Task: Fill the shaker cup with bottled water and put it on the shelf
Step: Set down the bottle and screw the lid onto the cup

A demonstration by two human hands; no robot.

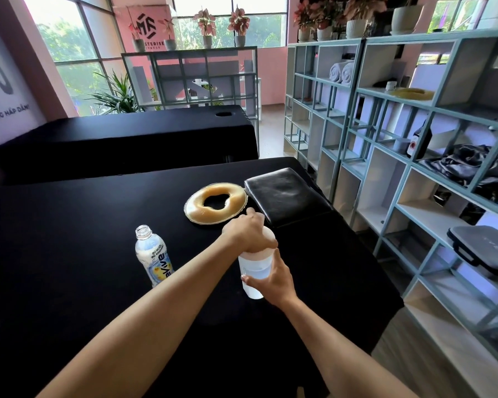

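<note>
A translucent white shaker cup stands on the black massage table, with water showing inside it. My right hand wraps around the cup's body from the right. My left hand is clamped over the cup's white lid and hides most of it. To the left of the cup stands a clear plastic water bottle with a blue and yellow label; its cap is off and it looks almost drained. The pale blue shelf runs along the right side of the table.
A tan gel ring cushion and a black leather pad lie just beyond the cup. A second black table stands behind. The shelf holds rolled towels, a dark bottle, dark cloth and a grey case.
</note>
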